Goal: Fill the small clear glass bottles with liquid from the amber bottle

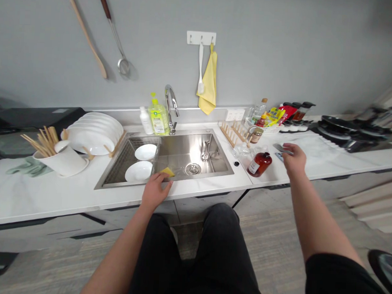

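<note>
My left hand (155,190) lies at the front rim of the sink (221,157), thumb apart from the fingers. Just past its fingertips a yellow sponge (167,171) sits inside the sink; whether they touch it I cannot tell. My right hand (294,160) is over the counter on the right, its fingers closed on a thin, flat grey object (282,148) whose kind is unclear. A small bluish flat thing (278,156) lies below that hand. To its left stands a brown pump-type bottle (259,164) with a white label.
Two white bowls (139,170) sit in a rack in the sink's left part. Stacked white plates (95,136) and a utensil holder (63,160) stand left. A faucet (170,107) and green soap bottle (158,117) are behind; a wooden rack (234,133) and pans (339,127) are right.
</note>
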The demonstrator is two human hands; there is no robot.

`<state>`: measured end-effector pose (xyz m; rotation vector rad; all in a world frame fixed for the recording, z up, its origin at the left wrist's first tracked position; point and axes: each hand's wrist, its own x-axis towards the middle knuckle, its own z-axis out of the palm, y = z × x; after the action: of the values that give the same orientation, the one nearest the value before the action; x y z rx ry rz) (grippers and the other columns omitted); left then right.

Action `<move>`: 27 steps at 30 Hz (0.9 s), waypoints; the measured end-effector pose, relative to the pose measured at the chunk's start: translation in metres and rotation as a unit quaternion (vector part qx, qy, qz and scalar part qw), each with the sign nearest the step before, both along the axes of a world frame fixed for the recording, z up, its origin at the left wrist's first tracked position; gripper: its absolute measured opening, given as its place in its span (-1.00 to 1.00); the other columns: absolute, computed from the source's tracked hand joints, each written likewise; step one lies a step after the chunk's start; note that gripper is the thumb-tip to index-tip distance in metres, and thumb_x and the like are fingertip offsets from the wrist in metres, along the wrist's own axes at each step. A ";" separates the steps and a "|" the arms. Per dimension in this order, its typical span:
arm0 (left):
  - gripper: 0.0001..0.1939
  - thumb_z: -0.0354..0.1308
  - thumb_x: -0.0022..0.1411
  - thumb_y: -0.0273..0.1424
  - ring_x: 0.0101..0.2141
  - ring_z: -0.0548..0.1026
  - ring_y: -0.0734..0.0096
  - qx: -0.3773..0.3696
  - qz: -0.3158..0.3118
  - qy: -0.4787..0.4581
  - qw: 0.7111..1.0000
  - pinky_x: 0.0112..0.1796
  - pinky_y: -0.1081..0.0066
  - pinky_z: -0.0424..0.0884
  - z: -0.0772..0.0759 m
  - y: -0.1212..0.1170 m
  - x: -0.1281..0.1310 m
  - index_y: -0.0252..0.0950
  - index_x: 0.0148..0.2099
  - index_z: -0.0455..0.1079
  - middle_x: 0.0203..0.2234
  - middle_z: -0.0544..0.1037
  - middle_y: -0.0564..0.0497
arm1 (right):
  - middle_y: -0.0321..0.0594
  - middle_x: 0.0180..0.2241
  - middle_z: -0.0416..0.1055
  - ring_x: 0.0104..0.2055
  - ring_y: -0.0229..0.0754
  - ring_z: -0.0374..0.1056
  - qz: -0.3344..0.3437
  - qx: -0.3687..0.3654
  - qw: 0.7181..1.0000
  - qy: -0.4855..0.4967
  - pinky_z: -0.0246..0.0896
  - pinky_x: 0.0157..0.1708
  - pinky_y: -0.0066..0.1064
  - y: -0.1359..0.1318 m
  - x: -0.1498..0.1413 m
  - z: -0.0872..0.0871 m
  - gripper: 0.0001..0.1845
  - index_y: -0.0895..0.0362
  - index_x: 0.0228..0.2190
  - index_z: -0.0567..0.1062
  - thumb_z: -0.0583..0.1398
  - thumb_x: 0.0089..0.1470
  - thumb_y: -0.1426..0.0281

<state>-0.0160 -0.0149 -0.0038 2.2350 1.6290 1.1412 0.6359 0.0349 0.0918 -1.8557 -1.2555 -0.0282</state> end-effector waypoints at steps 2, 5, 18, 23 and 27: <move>-0.68 0.25 0.50 -0.10 0.12 0.65 -0.15 0.000 0.000 0.013 1.000 0.25 -0.09 0.55 0.001 0.000 0.002 -0.18 0.09 0.63 0.05 0.72 -0.21 | 0.16 0.10 0.64 -0.01 0.08 0.59 -0.047 0.085 0.994 -0.048 0.55 0.03 -0.09 -0.029 -0.028 -0.008 -0.57 0.18 0.10 0.56 0.18 0.21 0.42; -0.68 0.24 0.51 -0.12 0.11 0.65 -0.12 -0.002 0.000 0.033 0.999 0.25 -0.06 0.54 0.001 0.000 0.003 -0.19 0.09 0.63 0.04 0.72 -0.19 | 0.03 -0.04 0.66 -0.09 0.06 0.60 0.111 0.055 0.977 -0.173 0.54 0.02 -0.15 -0.059 -0.101 -0.016 -0.72 0.14 -0.03 0.63 0.21 0.28 0.37; -0.74 0.24 0.50 -0.18 0.06 0.68 -0.08 0.008 -0.016 0.016 1.000 0.20 -0.03 0.58 0.002 -0.003 0.001 -0.21 0.03 0.63 -0.02 0.74 -0.19 | 0.50 0.11 0.61 0.20 0.35 0.64 0.116 -0.319 0.906 -0.251 0.48 0.19 -0.02 -0.002 -0.229 -0.010 -0.59 0.47 0.07 0.68 0.09 0.40 0.64; -0.73 0.29 0.45 -0.22 0.09 0.67 -0.12 0.017 -0.016 -0.003 1.000 0.23 -0.09 0.58 0.002 -0.002 0.000 -0.22 0.07 0.64 0.01 0.74 -0.21 | 0.26 0.14 0.68 0.18 0.15 0.66 0.153 -0.240 0.940 -0.188 0.48 0.24 -0.10 -0.033 -0.235 -0.011 -0.58 0.29 0.17 0.69 0.15 0.43 0.54; -0.60 0.33 0.46 -0.25 0.18 0.66 -0.05 0.031 -0.059 -0.061 0.996 0.29 -0.08 0.57 0.013 -0.022 0.023 -0.19 0.27 0.58 0.15 0.72 -0.20 | -0.12 -0.22 0.76 -0.13 0.08 0.70 0.336 -0.093 0.914 0.207 0.62 0.01 -0.07 -0.082 -0.289 -0.032 -0.59 0.10 0.11 0.74 0.37 0.33 0.19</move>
<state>0.0070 -0.0370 0.0088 2.2171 1.4147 1.2864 0.3472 -0.0475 0.0603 -1.3800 -1.5490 0.8372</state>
